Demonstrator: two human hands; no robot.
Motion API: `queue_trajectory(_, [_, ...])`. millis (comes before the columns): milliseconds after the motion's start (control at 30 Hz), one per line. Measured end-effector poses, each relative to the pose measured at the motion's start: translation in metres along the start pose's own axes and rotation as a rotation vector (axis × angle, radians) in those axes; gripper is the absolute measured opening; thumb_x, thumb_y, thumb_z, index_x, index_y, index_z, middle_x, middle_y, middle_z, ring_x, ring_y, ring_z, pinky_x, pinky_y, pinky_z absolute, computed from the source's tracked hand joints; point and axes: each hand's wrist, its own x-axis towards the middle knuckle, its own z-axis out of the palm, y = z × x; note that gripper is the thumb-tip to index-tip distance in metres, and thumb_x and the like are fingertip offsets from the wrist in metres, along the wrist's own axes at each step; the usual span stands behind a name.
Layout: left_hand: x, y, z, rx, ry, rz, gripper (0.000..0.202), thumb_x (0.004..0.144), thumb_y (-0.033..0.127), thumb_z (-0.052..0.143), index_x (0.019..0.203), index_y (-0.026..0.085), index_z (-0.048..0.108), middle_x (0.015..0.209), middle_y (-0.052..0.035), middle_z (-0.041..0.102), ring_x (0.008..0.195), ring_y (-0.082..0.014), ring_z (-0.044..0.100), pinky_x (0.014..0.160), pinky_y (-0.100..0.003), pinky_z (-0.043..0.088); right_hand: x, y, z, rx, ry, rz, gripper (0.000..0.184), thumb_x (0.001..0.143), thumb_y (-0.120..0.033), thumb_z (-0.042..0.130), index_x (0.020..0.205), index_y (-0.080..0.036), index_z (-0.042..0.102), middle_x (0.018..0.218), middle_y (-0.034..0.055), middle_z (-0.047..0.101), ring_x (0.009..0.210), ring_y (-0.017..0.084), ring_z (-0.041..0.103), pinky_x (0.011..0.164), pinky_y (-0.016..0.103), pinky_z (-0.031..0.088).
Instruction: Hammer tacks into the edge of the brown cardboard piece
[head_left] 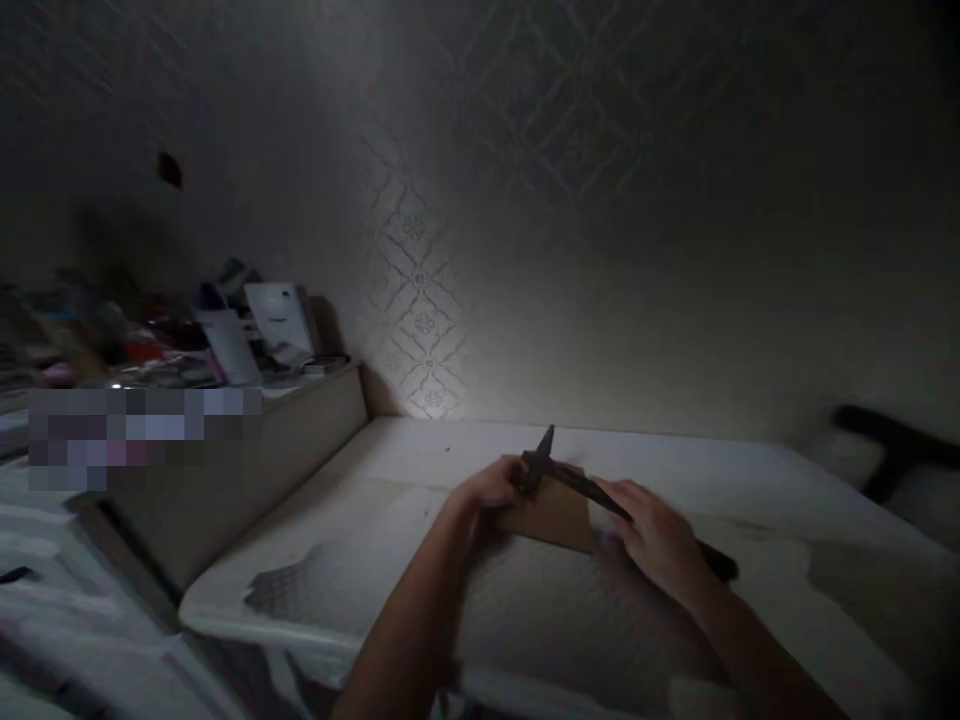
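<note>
In the head view my right hand [660, 530] is wrapped round the handle of a dark hammer [581, 482], with the handle's end sticking out behind the hand. The hammer's head sits at the fingers of my left hand [495, 485], above a flat brown board [551, 515]. My left fingers are closed at the board's left part, round something dark and small that I cannot make out. The board lies on a white table [405, 450]. Shadow and the hammer head hide part of the left fingertips.
On the left a white cabinet [300, 435] stands higher than the table, crowded with blurred small items and a white box [281, 315]. A patterned wall [600, 300] rises behind the table. A dark T-shaped object [889, 440] stands past the right edge.
</note>
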Motion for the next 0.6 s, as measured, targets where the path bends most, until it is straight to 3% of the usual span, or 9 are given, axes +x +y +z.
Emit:
queue_trajectory(333, [-0.0003, 0.0020, -0.0001, -0.003, 0.006, -0.002, 0.040, 0.049, 0.007, 0.068, 0.088, 0.012, 0.060, 0.086, -0.0023, 0.062, 0.077, -0.0151, 0.055, 0.069, -0.024, 0.045, -0.0002, -0.0020, -0.0014, -0.004, 0.009, 0.003, 0.047, 0.082, -0.012, 0.037, 0.125, -0.025, 0.050, 0.113, 0.0045, 0.060, 0.101, 0.020, 0.057, 0.083, 0.034, 0.048])
queue_trajectory(600, [0.0000, 0.0026, 0.0000, 0.018, 0.011, -0.025, 0.035, 0.047, 0.007, 0.068, 0.081, 0.011, 0.059, 0.081, -0.0011, 0.061, 0.074, -0.0142, 0.053, 0.066, -0.024, 0.043, -0.0001, -0.0021, -0.0012, 0.003, -0.021, 0.014, 0.046, 0.082, -0.011, 0.037, 0.124, -0.023, 0.050, 0.114, 0.0054, 0.059, 0.102, 0.020, 0.056, 0.085, 0.035, 0.047])
